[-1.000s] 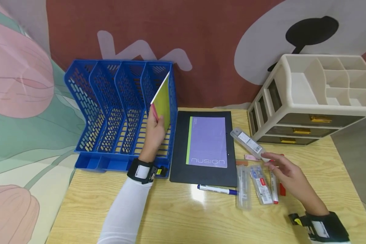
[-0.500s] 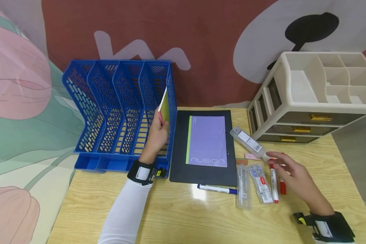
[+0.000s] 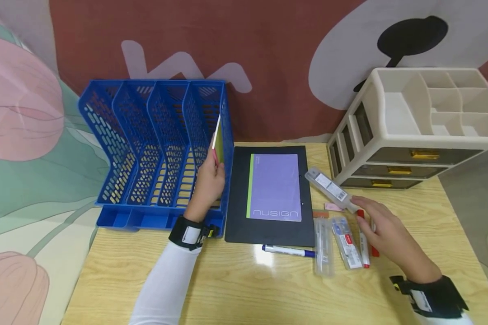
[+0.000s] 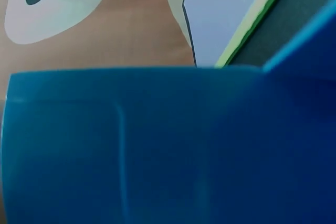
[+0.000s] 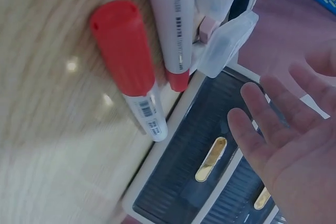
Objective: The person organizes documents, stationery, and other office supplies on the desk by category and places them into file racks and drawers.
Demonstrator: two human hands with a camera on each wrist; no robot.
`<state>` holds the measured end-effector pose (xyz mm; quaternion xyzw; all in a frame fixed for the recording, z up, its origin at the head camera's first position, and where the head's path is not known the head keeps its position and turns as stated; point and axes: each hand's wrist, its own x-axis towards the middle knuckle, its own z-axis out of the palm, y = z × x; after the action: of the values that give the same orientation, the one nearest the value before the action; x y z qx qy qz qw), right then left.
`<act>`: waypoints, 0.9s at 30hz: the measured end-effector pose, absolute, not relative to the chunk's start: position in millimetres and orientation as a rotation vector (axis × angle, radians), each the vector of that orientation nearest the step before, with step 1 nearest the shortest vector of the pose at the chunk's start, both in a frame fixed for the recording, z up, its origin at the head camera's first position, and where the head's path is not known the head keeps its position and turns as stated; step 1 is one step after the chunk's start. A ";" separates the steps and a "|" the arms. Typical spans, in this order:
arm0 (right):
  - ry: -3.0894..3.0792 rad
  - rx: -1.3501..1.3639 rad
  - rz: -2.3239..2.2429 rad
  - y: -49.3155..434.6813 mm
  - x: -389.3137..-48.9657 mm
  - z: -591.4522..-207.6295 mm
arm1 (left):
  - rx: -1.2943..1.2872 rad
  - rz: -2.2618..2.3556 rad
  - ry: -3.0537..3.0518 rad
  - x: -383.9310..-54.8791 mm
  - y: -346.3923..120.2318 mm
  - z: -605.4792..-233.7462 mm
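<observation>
In the head view my left hand [image 3: 208, 181] grips a thin yellow-green notebook [image 3: 220, 150] with a pink spine. The notebook stands on edge inside the rightmost slot of the blue file rack [image 3: 146, 210], close to its right wall. Only the rack's blue plastic wall [image 4: 105, 145] fills most of the left wrist view, which hides hand and notebook. Over the right of the table hovers my right hand [image 3: 390, 234], fingers relaxed and holding nothing. Beneath or beside it lie a clear plastic case [image 3: 329, 187], a red-ended white marker [image 3: 364, 250] and a red-capped item [image 5: 126, 51].
A black folder [image 3: 236, 225] with a purple notebook [image 3: 274, 187] on it lies mid-table. Around it are a blue-capped marker [image 3: 288, 251], a clear pencil case [image 3: 323, 248] and a labelled clear pack [image 3: 347, 243]. A cream drawer organizer [image 3: 374, 135] stands at the back right.
My left hand has lowered the notebook deeper into the rack's right slot and turned it more upright. The right hand has shifted only slightly, staying over the pens.
</observation>
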<state>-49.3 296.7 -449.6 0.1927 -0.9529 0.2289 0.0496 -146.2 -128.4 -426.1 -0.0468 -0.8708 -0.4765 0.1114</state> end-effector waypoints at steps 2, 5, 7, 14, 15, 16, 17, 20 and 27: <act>-2.878 0.609 0.689 296.1 -49.2 -449.7 | -0.164 -1.355 -2.562 -146.5 -127.2 -425.7; -2.883 0.609 0.694 295.7 -48.6 -450.4 | -0.182 -1.329 -2.575 -146.4 -125.3 -424.2; -2.893 0.602 0.699 295.8 -48.3 -450.8 | -0.181 -1.311 -2.589 -146.1 -123.8 -423.1; -2.910 0.586 0.692 297.7 -47.1 -450.6 | -0.193 -1.243 -2.609 -146.3 -121.1 -420.5; -2.912 0.584 0.694 297.9 -47.0 -450.5 | -0.193 -1.245 -2.609 -146.7 -120.9 -420.4; -2.912 0.583 0.692 298.0 -47.0 -450.4 | -0.193 -1.249 -2.608 -146.8 -120.7 -420.5; -2.910 0.585 0.693 298.1 -47.0 -450.4 | -0.188 -1.253 -2.607 -146.8 -120.7 -420.7; -2.898 0.598 0.697 297.6 -47.0 -450.5 | -0.171 -1.262 -2.600 -146.6 -121.0 -421.0; -2.908 0.606 0.706 290.4 -48.7 -446.8 | -0.154 -1.249 -2.581 -144.2 -124.0 -422.3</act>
<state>-48.7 290.4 -446.8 0.1983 -0.9515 0.2310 0.0442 -144.2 -124.0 -422.3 -0.0530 -0.8906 -0.4311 0.1347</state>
